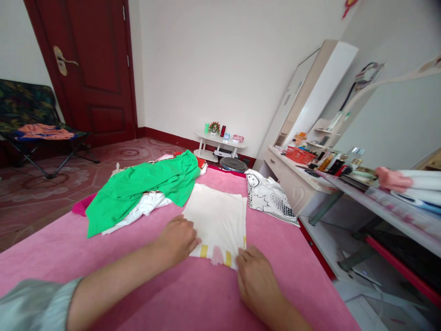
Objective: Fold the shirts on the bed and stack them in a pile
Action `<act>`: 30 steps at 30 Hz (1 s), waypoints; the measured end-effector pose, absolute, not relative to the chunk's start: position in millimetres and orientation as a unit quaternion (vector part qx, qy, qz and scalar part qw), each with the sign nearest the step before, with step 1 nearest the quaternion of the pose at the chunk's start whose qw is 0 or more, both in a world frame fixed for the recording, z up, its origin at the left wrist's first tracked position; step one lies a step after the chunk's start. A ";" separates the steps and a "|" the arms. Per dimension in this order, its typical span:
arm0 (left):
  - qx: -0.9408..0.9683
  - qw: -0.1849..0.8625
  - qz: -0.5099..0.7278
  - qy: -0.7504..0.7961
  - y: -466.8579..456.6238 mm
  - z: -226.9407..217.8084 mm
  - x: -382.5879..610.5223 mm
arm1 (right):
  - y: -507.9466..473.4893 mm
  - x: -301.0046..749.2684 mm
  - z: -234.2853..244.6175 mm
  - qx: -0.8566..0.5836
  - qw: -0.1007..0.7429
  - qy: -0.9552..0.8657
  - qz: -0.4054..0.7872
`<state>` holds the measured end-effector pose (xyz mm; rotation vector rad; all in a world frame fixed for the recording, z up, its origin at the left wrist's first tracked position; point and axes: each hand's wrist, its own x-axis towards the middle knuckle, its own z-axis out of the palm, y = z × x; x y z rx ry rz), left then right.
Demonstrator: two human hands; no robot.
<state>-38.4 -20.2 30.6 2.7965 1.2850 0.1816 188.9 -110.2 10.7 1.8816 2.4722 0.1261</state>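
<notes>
A folded cream-white cloth (217,216) with yellow and pink marks along its near edge lies flat on the pink bed cover (138,257). My left hand (177,239) rests on its near left corner, fingers curled over the edge. At the near right corner my right hand (253,276) pinches the cloth's edge. A green garment (144,186) lies heaped to the left, over a white garment (144,207). A black-and-white printed cloth (268,195) sits folded to the right.
A white dresser (292,179) with a red basket and bottles stands right of the bed. A glass desk edge (379,202) juts in nearer. A folding chair (37,124) stands by the dark red door. A small white stand (220,142) lies beyond the bed.
</notes>
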 end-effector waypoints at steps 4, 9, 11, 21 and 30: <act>0.910 0.070 0.145 0.383 -1.2 13.9 6.9 | -101.0 173.0 6.0 0.573 0.107 0.809 0.075; 0.919 0.101 0.159 0.347 10.2 -25.5 27.4 | -103.0 176.0 1.2 0.583 0.080 0.805 0.076; 0.922 0.106 0.154 0.338 10.4 -29.9 26.2 | -99.2 183.6 5.3 0.604 0.040 0.793 0.071; 0.904 0.164 0.183 0.349 11.3 -20.5 23.8 | 17.2 216.6 -19.4 0.723 -0.280 0.632 -0.009; 0.769 0.320 0.344 0.434 77.6 -43.0 5.1 | 31.9 216.5 -36.2 0.758 -0.315 0.571 0.022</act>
